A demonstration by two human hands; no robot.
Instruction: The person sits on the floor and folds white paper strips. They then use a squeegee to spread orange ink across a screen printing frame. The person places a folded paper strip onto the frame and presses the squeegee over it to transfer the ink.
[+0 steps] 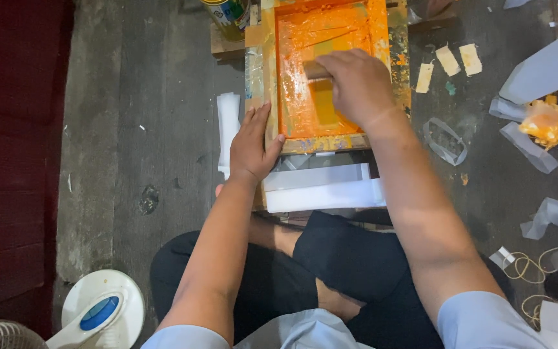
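Your right hand [356, 84] has its fingers curled tight around the wooden scraper [316, 70], which lies sideways inside the orange frame [267, 77]. Your left hand [253, 143] rests flat, fingers together, on the frame's near left corner.

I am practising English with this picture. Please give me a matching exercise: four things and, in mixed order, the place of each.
Things:
1. right hand
2. left hand
3. crumpled orange-stained wrap
4. white fan base

Places:
a. bottom left, on the floor
b. on the frame's near left corner
c. inside the orange screen frame, gripping a wooden tool
d. far right, on the floor

Pairs: 1-c, 2-b, 3-d, 4-a
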